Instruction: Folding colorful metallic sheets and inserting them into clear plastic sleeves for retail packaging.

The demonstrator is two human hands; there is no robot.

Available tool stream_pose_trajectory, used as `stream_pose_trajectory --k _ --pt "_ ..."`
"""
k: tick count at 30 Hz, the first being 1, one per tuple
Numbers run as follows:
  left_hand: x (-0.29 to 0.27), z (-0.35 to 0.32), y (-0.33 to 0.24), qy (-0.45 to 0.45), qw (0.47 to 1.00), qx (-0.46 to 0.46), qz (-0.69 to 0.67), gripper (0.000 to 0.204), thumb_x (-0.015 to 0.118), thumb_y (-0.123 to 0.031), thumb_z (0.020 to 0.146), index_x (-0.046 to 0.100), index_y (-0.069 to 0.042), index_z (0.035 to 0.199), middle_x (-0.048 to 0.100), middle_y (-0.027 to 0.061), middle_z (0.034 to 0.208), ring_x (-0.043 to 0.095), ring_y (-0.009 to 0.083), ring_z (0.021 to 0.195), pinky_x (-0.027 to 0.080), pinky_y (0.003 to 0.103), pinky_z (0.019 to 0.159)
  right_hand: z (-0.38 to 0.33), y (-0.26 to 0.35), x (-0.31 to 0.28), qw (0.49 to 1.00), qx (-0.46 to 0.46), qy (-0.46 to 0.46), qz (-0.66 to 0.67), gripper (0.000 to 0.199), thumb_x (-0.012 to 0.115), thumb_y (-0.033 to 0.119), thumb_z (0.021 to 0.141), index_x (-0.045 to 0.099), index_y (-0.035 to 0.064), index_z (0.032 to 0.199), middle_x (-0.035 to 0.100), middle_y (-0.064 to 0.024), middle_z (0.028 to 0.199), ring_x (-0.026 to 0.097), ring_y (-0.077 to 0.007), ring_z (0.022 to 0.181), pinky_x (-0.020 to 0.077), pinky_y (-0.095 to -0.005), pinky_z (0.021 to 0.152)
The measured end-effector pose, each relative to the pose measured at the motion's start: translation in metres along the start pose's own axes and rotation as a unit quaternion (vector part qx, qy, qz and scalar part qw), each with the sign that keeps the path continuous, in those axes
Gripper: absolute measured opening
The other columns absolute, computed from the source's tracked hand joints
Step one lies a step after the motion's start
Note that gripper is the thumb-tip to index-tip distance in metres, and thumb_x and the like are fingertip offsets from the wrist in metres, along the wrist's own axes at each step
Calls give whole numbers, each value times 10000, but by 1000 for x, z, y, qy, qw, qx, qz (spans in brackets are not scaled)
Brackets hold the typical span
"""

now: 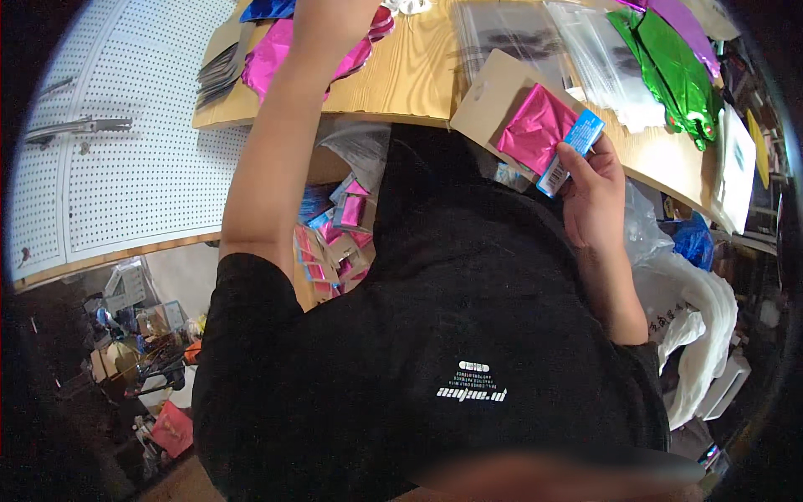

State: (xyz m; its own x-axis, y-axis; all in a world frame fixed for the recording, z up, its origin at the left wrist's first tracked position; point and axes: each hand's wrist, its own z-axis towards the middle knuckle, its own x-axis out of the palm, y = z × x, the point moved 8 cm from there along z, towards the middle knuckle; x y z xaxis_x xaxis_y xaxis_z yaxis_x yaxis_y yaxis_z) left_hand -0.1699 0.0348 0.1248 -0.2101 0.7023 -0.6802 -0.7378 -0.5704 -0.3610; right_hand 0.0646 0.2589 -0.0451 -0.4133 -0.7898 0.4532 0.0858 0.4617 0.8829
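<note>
My right hand (594,188) is closed, its thumb pressing on a blue-and-white printed label strip (579,144). The strip lies against a folded pink foil packet (535,127), which rests on a brown cardboard hang card (483,96) over the table's front edge. My left arm reaches to the far left part of the table. At the top edge of the picture my left hand (328,29) is over a pile of shiny pink foil pieces (268,63); its fingers are out of sight, so what it holds, if anything, is hidden.
On the wooden table (410,71) lie clear plastic bags (598,63), green foil (677,75) and a stack of cards (219,74). Several packed pink-and-blue cards (339,238) sit below the table edge. White pegboard (150,142) stands left; a white plastic bag (707,309) hangs right.
</note>
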Motion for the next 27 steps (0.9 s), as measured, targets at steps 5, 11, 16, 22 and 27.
stream_pose_trajectory --k 5,11,16,22,27 --pt "23 -49 -57 149 965 -102 -189 142 727 -88 905 752 12 1002 762 162 963 728 272 851 551 347 757 -2 -1 3 1000 -2 14 12 317 609 -27 994 561 32 1302 725 -87 1135 725 -166 976 608 -351 849" --pt "74 -101 -78 150 976 7 -160 153 749 -101 858 769 -21 987 702 113 958 706 264 878 563 367 780 -6 -1 11 1000 6 24 11 335 618 -39 988 553 41 1306 732 -77 1088 727 -156 948 602 -331 833" --pt "78 -109 -80 176 967 -47 -178 235 735 -32 893 733 3 1125 703 106 1009 723 198 906 585 303 801 -9 -3 3 1000 -5 -6 9 365 634 -36 982 548 49 1327 726 -70 1082 722 -153 944 608 -325 820" --pt "83 -128 -74 170 890 -130 -403 297 628 73 934 699 -1 1214 707 117 1145 713 189 1043 575 309 966 -10 -8 3 1000 10 -4 6 368 634 -37 982 547 46 1329 719 -73 1102 720 -157 949 612 -340 845" --pt "63 -118 -95 107 976 102 -163 217 682 15 908 742 -23 1113 736 102 1068 719 190 1003 574 309 874 -10 -8 9 1000 2 3 31 354 629 -45 980 552 36 1316 720 -81 1098 719 -163 971 603 -339 875"
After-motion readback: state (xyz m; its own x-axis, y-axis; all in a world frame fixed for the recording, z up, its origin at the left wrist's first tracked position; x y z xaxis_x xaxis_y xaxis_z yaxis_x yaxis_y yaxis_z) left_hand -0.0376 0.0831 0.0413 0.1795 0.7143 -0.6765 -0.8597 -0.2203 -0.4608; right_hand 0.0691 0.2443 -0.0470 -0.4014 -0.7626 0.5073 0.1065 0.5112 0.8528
